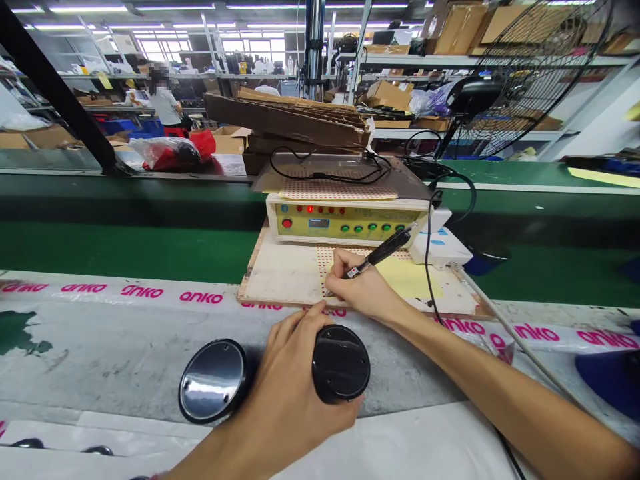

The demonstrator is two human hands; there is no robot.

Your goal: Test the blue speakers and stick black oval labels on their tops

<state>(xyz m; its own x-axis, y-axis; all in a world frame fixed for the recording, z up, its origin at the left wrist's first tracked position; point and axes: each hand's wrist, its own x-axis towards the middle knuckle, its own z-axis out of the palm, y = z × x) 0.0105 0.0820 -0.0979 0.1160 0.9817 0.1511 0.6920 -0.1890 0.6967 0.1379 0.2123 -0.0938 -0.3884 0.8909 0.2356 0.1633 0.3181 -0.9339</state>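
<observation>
My left hand [293,383] is wrapped round a black cylinder with a glossy round top [343,363], standing on the grey work surface. Just left of that hand stands another black cylinder [213,380], its shiny top catching light. My right hand [363,283] grips a black pen [385,247], its tip end low over the wooden board [280,273]. Sheets with small red dots and a yellow sheet [407,275] lie under and beside that hand. Behind it sits a control box [345,223] with green buttons, a red button and a lit red indicator.
A white box [440,247] with a cable adjoins the control box. Cardboard pieces [295,123] are stacked behind. A black fan [505,87] stands back right. A green conveyor belt [125,250] runs across. A person [165,100] sits far off at left.
</observation>
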